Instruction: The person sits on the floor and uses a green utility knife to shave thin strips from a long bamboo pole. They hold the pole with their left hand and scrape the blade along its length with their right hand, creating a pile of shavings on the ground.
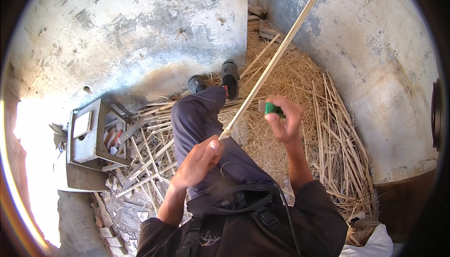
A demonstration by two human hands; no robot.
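Note:
My left hand (198,163) is closed around the near end of a long, pale wooden strip (266,73), thumb lying along it, just above my leg. From there the strip slants up to the far right, past the top of the view. My right hand (288,122) grips a small green-handled knife (274,110). A short, dull grey blade points left from it, toward the strip and seemingly apart from it. My fingers cover most of the handle.
Straw and shavings (281,81) cover the floor ahead. Long strips (340,135) lie heaped along the right wall, with more sticks (150,151) at left. A wooden stool (89,133) on its side stands by the bright opening. A white sack (375,243) sits lower right.

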